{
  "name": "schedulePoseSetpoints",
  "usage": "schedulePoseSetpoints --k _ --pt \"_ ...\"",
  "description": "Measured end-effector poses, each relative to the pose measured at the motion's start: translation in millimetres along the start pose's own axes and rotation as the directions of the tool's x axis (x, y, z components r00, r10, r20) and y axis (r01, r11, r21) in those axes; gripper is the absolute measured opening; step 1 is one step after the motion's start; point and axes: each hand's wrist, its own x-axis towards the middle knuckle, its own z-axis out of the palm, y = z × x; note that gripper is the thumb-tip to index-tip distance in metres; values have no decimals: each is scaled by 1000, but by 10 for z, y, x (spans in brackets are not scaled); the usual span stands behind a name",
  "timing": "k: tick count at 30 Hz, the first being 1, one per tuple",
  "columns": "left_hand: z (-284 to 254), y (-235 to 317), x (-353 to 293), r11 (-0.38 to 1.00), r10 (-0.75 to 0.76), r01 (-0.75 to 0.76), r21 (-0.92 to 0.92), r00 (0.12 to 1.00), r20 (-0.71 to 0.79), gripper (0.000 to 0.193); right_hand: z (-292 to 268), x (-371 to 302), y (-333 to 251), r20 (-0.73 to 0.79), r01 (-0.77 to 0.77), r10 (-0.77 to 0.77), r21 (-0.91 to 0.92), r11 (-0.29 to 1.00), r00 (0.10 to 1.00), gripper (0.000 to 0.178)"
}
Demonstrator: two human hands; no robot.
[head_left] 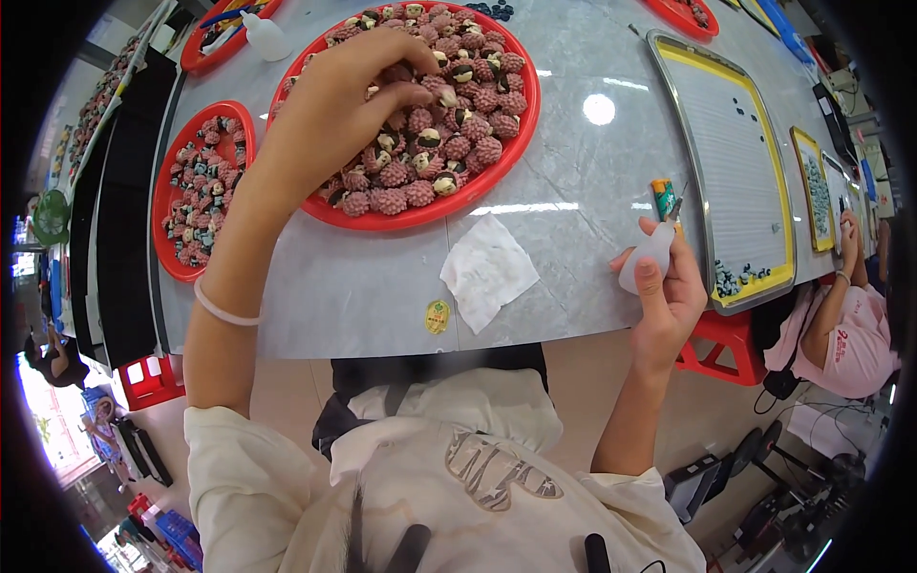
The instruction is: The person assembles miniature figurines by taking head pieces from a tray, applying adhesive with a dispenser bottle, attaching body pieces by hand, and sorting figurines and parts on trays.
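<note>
My left hand (358,95) reaches over a large round red tray (521,129) heaped with small pink bumpy pieces (390,201), many with cream and dark parts. Its thumb and fingers curl together among the pieces; what lies between them is mostly hidden. On the right, my right hand (673,286) grips a small translucent squeeze bottle (650,260) whose thin needle tip points up and away. Just beyond that hand lies a green and orange lighter-shaped object (663,197). A crumpled white tissue (488,272) rests on the table between my hands.
A smaller oval red tray (251,129) of pink and grey-blue pieces sits at the left. Behind it stands another white squeeze bottle (267,36). A yellow-edged metal tray (702,205) with small dark pieces is at the right. A co-worker's hand (848,239) shows farther right.
</note>
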Motion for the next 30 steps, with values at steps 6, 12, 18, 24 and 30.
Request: schedulePoseSetpoints --k 6,12,18,24,30 --pt "23 320 -474 738 -363 187 -648 920 -147 12 -6 13 81 -73 15 -17 -29 999 997 43" --pt "405 746 -975 370 -477 155 -916 878 -44 15 0 -17 24 -36 -9 8 -27 1000 999 43" --pt "665 930 -1065 88 -544 198 -976 831 119 28 -37 -28 -10 -53 -19 18 -15 1000 998 37" --pt "759 809 -1106 -8 -421 13 -1000 907 15 21 -27 -59 -145 -49 -68 73 109 992 996 39" --pt "781 955 -1072 -18 -526 123 -992 843 114 34 -86 -38 -262 109 46 -57 100 994 992 51"
